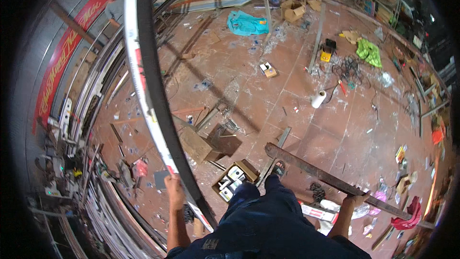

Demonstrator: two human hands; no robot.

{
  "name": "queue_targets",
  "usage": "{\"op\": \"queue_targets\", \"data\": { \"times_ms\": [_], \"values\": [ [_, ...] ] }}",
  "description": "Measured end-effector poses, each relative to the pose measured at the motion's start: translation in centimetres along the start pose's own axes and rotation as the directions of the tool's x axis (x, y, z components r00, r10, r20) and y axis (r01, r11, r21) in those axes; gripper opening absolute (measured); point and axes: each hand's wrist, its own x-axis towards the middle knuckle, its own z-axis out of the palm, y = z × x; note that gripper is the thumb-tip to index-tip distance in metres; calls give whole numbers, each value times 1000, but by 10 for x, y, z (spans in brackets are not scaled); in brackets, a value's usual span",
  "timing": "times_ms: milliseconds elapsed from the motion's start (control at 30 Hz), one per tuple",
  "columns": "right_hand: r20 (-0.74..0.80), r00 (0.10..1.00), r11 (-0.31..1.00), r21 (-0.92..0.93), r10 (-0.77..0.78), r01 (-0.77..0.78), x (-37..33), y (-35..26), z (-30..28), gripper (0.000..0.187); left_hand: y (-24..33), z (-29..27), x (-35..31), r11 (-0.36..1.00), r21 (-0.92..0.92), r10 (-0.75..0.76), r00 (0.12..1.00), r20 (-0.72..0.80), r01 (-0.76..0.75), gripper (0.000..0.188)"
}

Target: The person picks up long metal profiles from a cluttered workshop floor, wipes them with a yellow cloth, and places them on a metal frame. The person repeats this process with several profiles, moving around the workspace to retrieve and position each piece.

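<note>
Gripping a long black-and-white bar [163,115], the person's left hand [175,193] is closed on its white edge, low in the frame and left of centre; the bar climbs from there to the top edge. Over at lower right I see the right hand [355,200] curled onto a rusty beam [318,172], which slants from just below mid-frame down toward the right rim. A red cloth [408,217] hangs at the beam's far end. Near the person's legs [249,201], at lower centre, an open cardboard box [247,169] holds white pieces [235,173]. Right of centre, a white roll [318,100] sits on the tiled floor [263,100].
</note>
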Motion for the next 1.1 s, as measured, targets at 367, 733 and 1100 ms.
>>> {"op": "queue_targets", "data": {
  "times_ms": [367, 733, 1100],
  "values": [
    [-54, 976, 977, -4, -211, 211, -71, -7, 52, 62, 75, 144, 179, 925, 92, -381, 884, 272, 370, 64],
    [-302, 948, 908, -361, 101, -212, -307, 155, 116, 63, -6, 245, 452, 770, 179, -478, 370, 797, 612, 54],
    [-471, 848, 933, -352, -244, 73, -374, 213, 215, 44, -10, 206, 515, 768, 299, -579, 415, 702, 566, 63]
  ]
}}
